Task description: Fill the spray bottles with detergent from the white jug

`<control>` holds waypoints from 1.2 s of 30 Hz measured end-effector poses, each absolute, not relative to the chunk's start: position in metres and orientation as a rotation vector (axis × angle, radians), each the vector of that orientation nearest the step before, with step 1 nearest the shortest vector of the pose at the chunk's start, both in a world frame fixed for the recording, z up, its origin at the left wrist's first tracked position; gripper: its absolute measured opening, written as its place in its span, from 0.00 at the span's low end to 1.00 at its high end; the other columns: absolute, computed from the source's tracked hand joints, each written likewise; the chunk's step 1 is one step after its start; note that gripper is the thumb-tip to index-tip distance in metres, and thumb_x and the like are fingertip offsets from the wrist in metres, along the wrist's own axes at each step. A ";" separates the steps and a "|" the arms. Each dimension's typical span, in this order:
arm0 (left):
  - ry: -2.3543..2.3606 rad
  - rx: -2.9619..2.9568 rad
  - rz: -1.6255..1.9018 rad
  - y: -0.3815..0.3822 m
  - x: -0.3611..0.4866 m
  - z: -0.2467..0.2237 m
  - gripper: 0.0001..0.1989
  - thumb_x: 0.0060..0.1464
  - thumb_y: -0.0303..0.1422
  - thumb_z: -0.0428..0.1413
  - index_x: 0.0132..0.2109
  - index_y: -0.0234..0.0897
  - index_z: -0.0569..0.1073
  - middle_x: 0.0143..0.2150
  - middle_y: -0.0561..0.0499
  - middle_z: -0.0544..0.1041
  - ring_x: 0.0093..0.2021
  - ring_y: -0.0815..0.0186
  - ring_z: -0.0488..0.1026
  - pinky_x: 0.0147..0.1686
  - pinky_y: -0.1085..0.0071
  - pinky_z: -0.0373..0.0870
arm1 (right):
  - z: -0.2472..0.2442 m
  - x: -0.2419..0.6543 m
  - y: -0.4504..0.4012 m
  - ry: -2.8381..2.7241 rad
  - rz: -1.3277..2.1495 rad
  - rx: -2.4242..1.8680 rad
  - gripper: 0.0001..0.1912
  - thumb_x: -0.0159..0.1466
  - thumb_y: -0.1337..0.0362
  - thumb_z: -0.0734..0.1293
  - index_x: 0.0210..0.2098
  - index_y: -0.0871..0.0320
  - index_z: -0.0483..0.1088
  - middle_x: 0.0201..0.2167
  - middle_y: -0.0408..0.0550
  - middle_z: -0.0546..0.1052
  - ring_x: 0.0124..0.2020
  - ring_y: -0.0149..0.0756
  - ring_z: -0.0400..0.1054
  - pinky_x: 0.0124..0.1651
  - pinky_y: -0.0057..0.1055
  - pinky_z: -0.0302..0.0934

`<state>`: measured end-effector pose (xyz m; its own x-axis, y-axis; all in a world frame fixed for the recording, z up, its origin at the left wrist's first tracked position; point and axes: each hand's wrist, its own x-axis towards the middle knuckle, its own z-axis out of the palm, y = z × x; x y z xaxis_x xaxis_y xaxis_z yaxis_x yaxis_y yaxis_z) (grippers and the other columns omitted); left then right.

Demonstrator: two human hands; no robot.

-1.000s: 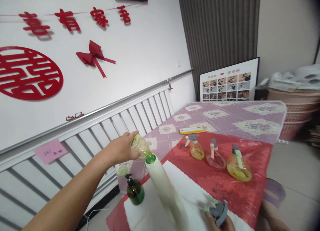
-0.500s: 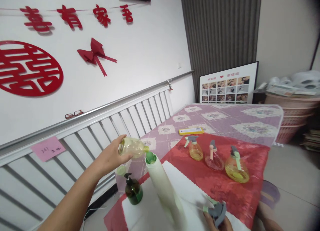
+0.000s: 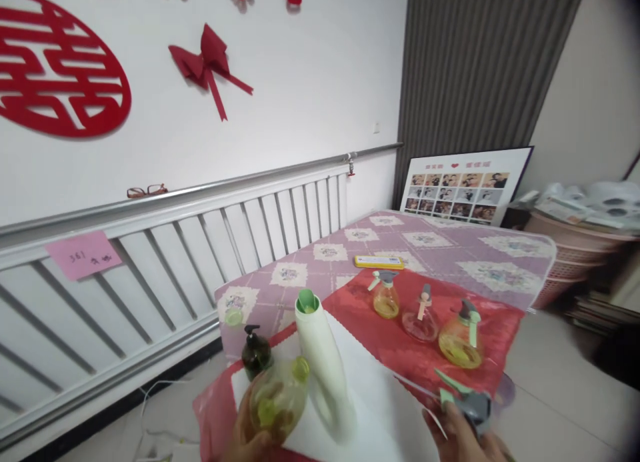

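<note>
My left hand is wrapped around a clear yellow spray bottle body with no head on it, its open neck tilted up to the right. A little yellow-green shows at its bottom. In my right hand is a grey and green trigger spray head, its thin tube reaching left over the white cloth. Between my hands stands a tall pale-green bottle, uncapped, with a green spout. A dark pump bottle is just behind the yellow bottle. A pale green cap lies farther back.
On the red cloth stand three spray bottles: a small yellow one, a pink one and a larger yellow one. Behind them lies a flat yellow box. A white radiator runs along the left wall.
The yellow bottle has come away from the tall bottle's spout, lower and nearer to me, and tipped from pouring to neck-up. My right hand with the spray head shifted right. The view tilted downward.
</note>
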<state>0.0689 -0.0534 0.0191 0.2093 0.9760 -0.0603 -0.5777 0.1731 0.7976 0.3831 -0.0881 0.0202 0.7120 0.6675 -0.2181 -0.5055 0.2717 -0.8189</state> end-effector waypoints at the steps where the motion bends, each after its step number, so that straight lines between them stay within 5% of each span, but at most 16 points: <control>1: 0.620 0.689 1.204 -0.061 0.075 0.010 0.40 0.28 0.45 0.71 0.53 0.55 0.69 0.57 0.50 0.72 0.61 0.45 0.62 0.59 0.54 0.61 | 0.038 0.383 -0.090 -0.187 0.797 -0.982 0.11 0.51 0.59 0.74 0.29 0.54 0.68 0.28 0.35 0.75 0.30 0.29 0.73 0.39 0.30 0.72; 8: 0.433 0.542 1.142 -0.097 0.105 -0.002 0.40 0.34 0.39 0.70 0.57 0.51 0.66 0.59 0.48 0.69 0.62 0.45 0.61 0.62 0.52 0.57 | 0.105 0.363 -0.109 -0.423 0.770 -0.987 0.08 0.54 0.61 0.72 0.33 0.52 0.70 0.30 0.40 0.78 0.30 0.32 0.74 0.39 0.31 0.71; 15: 0.458 0.536 1.103 -0.102 0.098 -0.006 0.42 0.33 0.38 0.71 0.57 0.52 0.65 0.61 0.48 0.67 0.62 0.44 0.62 0.60 0.47 0.57 | 0.096 0.356 -0.116 -0.680 0.719 -1.308 0.24 0.52 0.53 0.72 0.47 0.54 0.70 0.43 0.50 0.80 0.42 0.42 0.75 0.44 0.32 0.69; 36: 0.532 0.541 1.126 -0.109 0.086 0.007 0.46 0.29 0.39 0.72 0.58 0.48 0.65 0.60 0.43 0.68 0.61 0.42 0.63 0.60 0.47 0.57 | 0.127 0.320 -0.103 -1.128 0.867 -1.331 0.20 0.53 0.53 0.71 0.44 0.55 0.74 0.42 0.51 0.80 0.44 0.43 0.74 0.47 0.34 0.68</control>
<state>0.0858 -0.1089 0.0068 0.3369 0.9336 -0.1221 -0.6874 0.3325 0.6457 0.3200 -0.1030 0.1265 0.2703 0.9550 0.1222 0.1280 0.0901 -0.9877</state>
